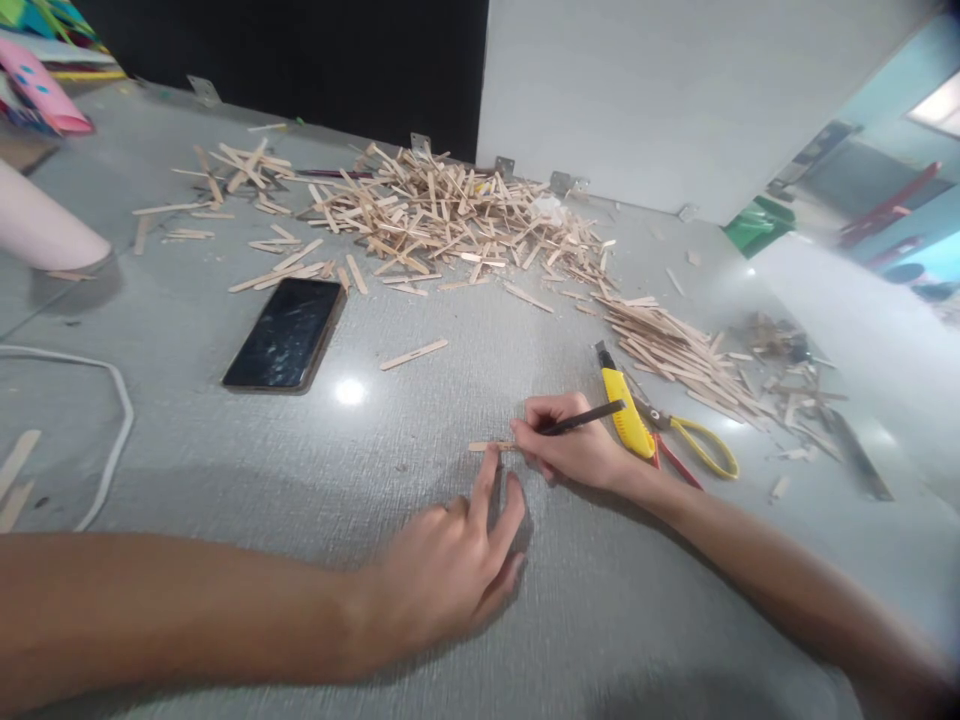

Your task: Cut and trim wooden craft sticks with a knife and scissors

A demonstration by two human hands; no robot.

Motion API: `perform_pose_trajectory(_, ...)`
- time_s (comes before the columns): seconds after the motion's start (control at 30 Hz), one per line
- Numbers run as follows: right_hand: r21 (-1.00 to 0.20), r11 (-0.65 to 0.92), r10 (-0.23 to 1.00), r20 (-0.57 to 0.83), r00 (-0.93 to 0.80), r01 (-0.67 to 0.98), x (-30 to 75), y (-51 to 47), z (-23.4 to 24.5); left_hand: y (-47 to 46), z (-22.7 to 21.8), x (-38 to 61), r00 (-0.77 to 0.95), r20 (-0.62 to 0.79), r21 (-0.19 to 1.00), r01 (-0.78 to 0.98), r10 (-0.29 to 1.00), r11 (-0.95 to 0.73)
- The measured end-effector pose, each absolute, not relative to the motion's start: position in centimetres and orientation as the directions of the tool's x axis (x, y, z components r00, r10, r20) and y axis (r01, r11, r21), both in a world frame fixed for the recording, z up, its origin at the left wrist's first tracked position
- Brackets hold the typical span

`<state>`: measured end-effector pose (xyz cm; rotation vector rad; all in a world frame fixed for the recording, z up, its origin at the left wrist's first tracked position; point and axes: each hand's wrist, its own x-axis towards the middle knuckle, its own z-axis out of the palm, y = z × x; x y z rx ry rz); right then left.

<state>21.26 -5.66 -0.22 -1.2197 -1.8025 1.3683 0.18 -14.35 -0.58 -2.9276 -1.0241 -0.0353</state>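
Observation:
My right hand [566, 440] grips a dark pencil-like stick [589, 415] in a writing hold, its lower end hidden by the fingers. Under the fingertips lies a short wooden craft stick [480, 447] flat on the grey table. With one fingertip my left hand [457, 555] presses on that stick, its other fingers spread and resting near the table. Beyond the hands lies a single craft stick [414, 354] with a dark mark on it. Just right of my right hand are a yellow utility knife [626, 410] and scissors [697, 445] with yellow and red handles.
A large heap of craft sticks [450, 215] spreads along the back, with a neater bundle [675, 350] at right. A black phone [285, 335] lies left of centre. A white cable [124, 410] curves at far left, near a pale cylinder [45, 220]. Upright panels [600, 90] stand behind.

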Motion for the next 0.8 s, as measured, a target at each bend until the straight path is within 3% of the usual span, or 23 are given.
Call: perform_pose_trajectory(0.8, -0.913, 0.102, 0.903, -0.081, -0.422, 0.394, 21.31, -5.80, -0.04, -14.34, -0.61, 0.12, 0.785, 0.022, -0.029, 0.620, 0.619, -0.784)
